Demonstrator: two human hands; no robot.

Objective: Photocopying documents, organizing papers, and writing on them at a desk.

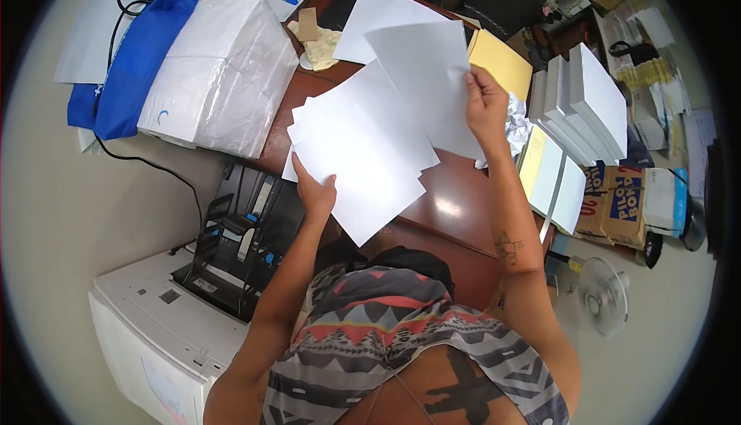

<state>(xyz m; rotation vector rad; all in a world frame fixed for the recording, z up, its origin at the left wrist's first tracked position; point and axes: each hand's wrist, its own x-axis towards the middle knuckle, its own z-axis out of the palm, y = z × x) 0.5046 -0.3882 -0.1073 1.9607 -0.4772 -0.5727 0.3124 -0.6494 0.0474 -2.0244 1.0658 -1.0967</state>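
Over a brown desk [467,220], the left hand [315,195] grips the left edge of fanned sheets [367,155], their long axis slanting down rightward. At their right side, another sheet [427,70] points lengthwise away, its right edge pinched by the right hand [488,107].

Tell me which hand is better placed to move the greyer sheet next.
Right, I'd judge: the right hand grips the greyer sheet by its right edge. The left hand holds the fanned stack at its left side, so seems less free.
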